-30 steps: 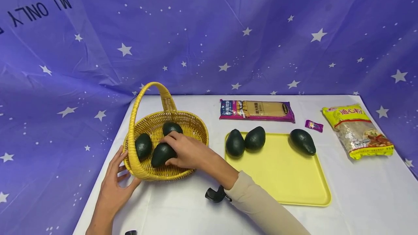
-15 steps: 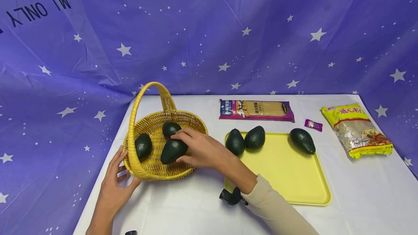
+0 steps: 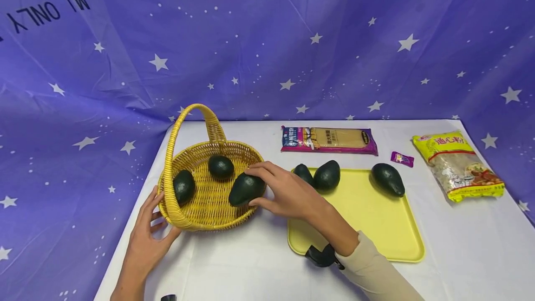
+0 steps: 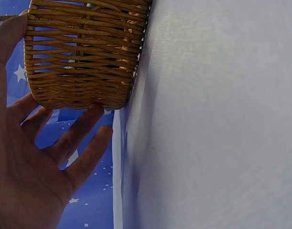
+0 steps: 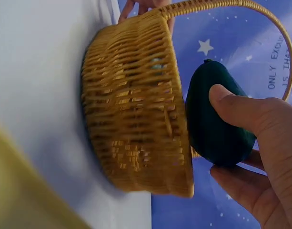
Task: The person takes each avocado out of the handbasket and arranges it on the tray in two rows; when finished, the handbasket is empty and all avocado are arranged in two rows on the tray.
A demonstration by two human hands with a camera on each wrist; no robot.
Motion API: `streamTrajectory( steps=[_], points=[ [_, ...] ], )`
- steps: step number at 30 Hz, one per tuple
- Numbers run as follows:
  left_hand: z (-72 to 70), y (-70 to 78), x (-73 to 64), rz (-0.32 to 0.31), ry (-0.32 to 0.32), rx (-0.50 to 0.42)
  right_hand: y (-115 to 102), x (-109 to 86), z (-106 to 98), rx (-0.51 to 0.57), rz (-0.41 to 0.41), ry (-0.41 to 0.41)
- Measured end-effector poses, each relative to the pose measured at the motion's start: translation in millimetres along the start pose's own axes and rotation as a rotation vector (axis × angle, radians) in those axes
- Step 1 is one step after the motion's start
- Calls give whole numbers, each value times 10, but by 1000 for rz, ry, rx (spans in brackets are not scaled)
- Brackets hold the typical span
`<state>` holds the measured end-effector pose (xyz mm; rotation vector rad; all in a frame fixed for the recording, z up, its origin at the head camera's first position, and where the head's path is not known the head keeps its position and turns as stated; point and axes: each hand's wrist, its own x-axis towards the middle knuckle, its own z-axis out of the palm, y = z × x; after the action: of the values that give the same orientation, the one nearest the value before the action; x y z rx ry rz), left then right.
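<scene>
A right hand (image 3: 288, 192) grasps a dark green avocado (image 3: 243, 190) at the three o'clock side of a yellow wicker basket (image 3: 209, 206), thumb on one flank, fingers on the other; whether the fruit touches the rim is unclear. Firm and glossy, it is probably modest in weight, perhaps a little slick, and best held around its broad middle, without a hard squeeze. Inside the basket, a second avocado (image 3: 184, 188) lies at nine o'clock and a third avocado (image 3: 221, 167) near one. The left hand (image 3: 146, 243), fingers spread rather than clenched, rests against the wicker at eight o'clock. A yellow tray (image 3: 359, 231), at four o'clock from the basket, bears three more: a close-set pair (image 3: 327, 175) toward eleven, a lone avocado (image 3: 387, 180) at one.
</scene>
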<state>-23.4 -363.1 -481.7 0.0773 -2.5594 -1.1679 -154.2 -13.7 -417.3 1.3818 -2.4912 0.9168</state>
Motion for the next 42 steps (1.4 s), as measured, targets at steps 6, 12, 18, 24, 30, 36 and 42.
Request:
streamTrajectory(
  steps=[6,12,18,24,30,36,42],
  points=[
    [-10,-1,4,8,-3,1,76,-175,-92,1,9,31],
    [-27,1,3,3,-2,1,93,-301,-150,-3,12,48],
    [-19,2,13,9,-2,-8,101,-423,-173,40,36,66],
    [-5,-9,14,22,-3,-12,98,-514,-180,45,36,56],
    [3,-18,19,15,0,-14,120,-586,-193,16,23,58],
    [5,-12,10,14,-1,-14,171,-685,-201,9,-22,64],
    [8,-18,4,16,2,-21,203,-784,-200,3,-8,43]
  ],
)
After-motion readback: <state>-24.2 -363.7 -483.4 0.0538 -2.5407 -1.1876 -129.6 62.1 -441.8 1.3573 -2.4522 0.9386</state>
